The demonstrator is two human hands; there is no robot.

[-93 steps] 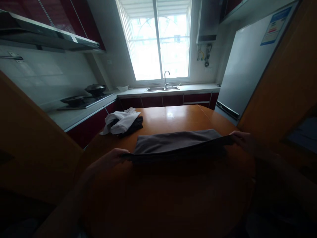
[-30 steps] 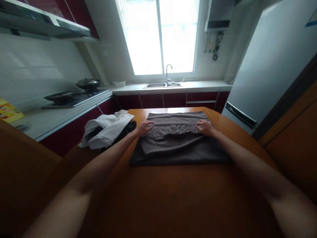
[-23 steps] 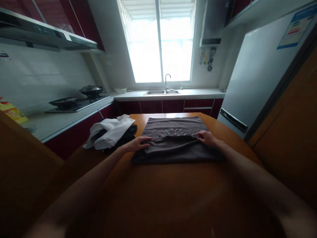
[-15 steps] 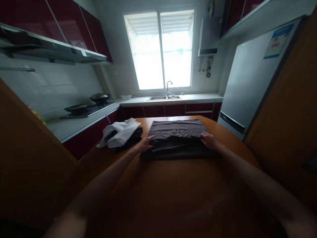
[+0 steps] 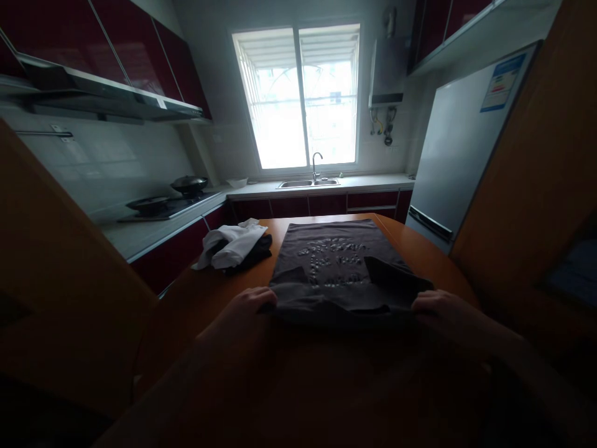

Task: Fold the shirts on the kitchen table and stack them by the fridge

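dark garment (image 5: pixel 336 272) in the middle of the wooden table (image 5: pixel 415 246), far part spread flat, near edge gathered in a loose, rumpled band with a flap at either side. across the flat part, a shiny print (image 5: pixel 347 260), perhaps slightly stiffer and slicker than the cloth around it. judging by the folds, light, soft and limp, not fragile, prone to sag between 2 holds and to crease; best taken at both ends of the near edge, with even tension, rather than at the center. at 8 o'clock from the print, left hand (image 5: pixel 254 298), curled around the near corner; at 4 o'clock, right hand (image 5: pixel 433 302), likewise gripping cloth, fingertips partly lost in shadow. between 9 and 10, apart from the garment, white cloth (image 5: pixel 237 244) over black cloth (image 5: pixel 255 254). farther out, lidded pan (image 5: pixel 189 184) at 10, sink (image 5: pixel 298 184) at 12.
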